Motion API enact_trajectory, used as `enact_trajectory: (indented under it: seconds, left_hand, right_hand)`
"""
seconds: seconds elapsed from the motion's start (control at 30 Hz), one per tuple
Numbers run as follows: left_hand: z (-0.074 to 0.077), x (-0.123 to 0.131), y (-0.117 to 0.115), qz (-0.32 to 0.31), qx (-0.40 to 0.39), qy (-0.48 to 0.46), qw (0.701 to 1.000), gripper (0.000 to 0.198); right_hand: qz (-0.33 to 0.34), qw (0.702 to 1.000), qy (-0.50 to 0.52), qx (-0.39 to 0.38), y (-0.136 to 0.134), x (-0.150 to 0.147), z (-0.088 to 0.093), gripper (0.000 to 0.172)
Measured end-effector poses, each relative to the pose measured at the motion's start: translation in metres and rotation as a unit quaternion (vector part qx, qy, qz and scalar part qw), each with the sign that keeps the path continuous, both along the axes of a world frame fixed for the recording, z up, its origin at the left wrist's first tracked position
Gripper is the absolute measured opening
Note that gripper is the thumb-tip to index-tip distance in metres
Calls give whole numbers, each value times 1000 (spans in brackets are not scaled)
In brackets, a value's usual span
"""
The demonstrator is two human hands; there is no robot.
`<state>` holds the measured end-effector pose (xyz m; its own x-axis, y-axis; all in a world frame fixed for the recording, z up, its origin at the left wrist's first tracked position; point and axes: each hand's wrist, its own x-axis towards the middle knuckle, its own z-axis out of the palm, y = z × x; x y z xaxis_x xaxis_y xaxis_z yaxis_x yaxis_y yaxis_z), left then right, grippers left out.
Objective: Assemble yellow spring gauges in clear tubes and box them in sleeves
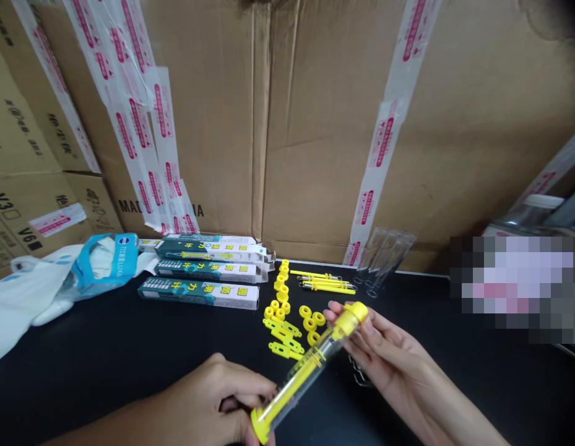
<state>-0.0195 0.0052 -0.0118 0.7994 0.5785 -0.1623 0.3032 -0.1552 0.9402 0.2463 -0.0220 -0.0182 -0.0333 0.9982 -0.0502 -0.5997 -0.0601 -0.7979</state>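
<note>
A clear tube spring scale (300,378) with yellow end caps and a yellow rod inside slants across the front of the black table. My left hand (222,396) is closed on its lower end, by the bottom cap. The fingers of my right hand (384,347) grip the upper yellow cap. Just behind the tube lie yellow rings (309,324) and flat yellow plates (282,331). Beneath my right hand, small metal wire hooks (359,373) are partly hidden. Farther back are yellow rods with springs (328,284) and a column of small yellow caps (281,286).
Several printed narrow boxes (198,293) lie at the back left, beside a blue and white plastic package (104,263). Clear tubes (384,257) stand at the back right. Large taped cardboard (315,124) walls off the far side. A blurred patch covers the right edge.
</note>
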Motion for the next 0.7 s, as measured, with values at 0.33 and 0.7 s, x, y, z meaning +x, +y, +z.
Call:
enact_trajectory:
  seconds: [0.33, 0.7]
  left_hand:
    - [3, 0, 0, -4, 28, 9, 1000, 22]
    - [5, 2, -1, -2, 29, 22, 999, 25]
  right_hand:
    - [-16, 999, 22, -24, 0, -3, 1, 33]
    - [-6, 1000, 7, -10, -2, -1, -4, 9]
